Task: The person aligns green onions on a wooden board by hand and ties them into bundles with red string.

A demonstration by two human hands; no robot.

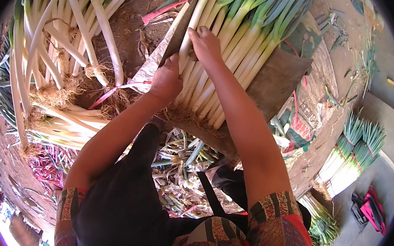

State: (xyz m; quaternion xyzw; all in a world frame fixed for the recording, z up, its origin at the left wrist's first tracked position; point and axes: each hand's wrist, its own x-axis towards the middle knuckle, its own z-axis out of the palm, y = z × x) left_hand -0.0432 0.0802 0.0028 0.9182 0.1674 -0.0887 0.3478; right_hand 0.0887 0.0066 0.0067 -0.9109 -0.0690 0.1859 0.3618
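A row of long green onions [233, 56], white below and green above, lies side by side on a dark flat support [280, 79], with roots toward me. My left hand [167, 82] is closed at the lower part of the leftmost green onion [194, 22]; its fingers are partly hidden. Higher on that same stalk, my right hand [205, 45] is closed with fingers and thumb bent around it. My right forearm crosses over the row.
At the left lean loose green onions [75, 42] with soil on their roots; more lie below them. Pink strips [45, 166] and peeled leaves [178, 173] litter the ground. Tied green onion bundles [351, 155] and a pink-and-black cloth item [371, 211] rest at the right.
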